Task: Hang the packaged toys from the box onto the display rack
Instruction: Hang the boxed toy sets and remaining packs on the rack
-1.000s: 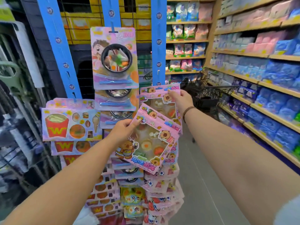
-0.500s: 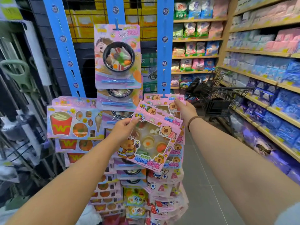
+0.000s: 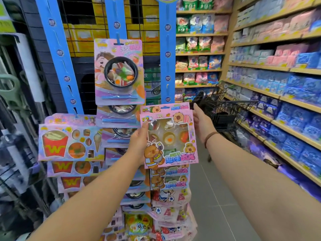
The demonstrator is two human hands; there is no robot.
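A pink capybara toy pack [image 3: 169, 140] with a clear window of small food pieces is upright in front of the right blue hanging strip [image 3: 167, 54]. My left hand [image 3: 139, 141] grips its left edge. My right hand [image 3: 202, 124] rests with fingers apart against the right edge of the pack and of a same-looking pack [image 3: 165, 107] behind it. More capybara packs [image 3: 169, 178] hang below. Hot-pot toy packs [image 3: 119, 72] fill the middle strip, and fries packs [image 3: 69, 141] hang on the left strip [image 3: 59, 54].
A black wire shopping cart [image 3: 224, 108] stands just right of the rack. Wooden shelves [image 3: 271, 94] with blue and pink packets line the aisle's right side. Yellow cartons [image 3: 83, 40] sit behind a wire grid. Grey tiled floor [image 3: 212, 202] runs between rack and shelves.
My left hand has turned the tilted capybara pack upright and lifted it in front of the pack on the strip. My right hand moved from that pack's top corner to the right edge.
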